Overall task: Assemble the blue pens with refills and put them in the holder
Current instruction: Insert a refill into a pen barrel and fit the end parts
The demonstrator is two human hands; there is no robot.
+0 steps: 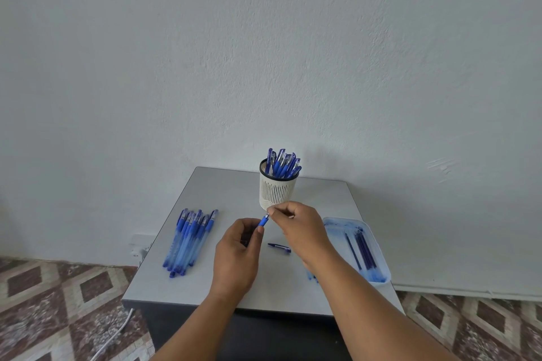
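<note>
My left hand [237,252] grips a blue pen [263,221] by its barrel, with the blue grip section sticking out toward the upper right. My right hand [299,224] pinches the pen's silver tip with thumb and fingers. A loose blue pen cap [279,247] lies on the table between my hands. The white slotted holder [278,187] stands at the table's back, filled with several blue pens. A row of several blue pens [190,239] lies on the left. A pale tray [378,246] on the right holds several dark blue refills [362,249].
The grey table [181,278] stands against a white wall. Patterned floor tiles show on both sides. A white cable [114,331] runs over the floor at the lower left, below a wall socket [137,246].
</note>
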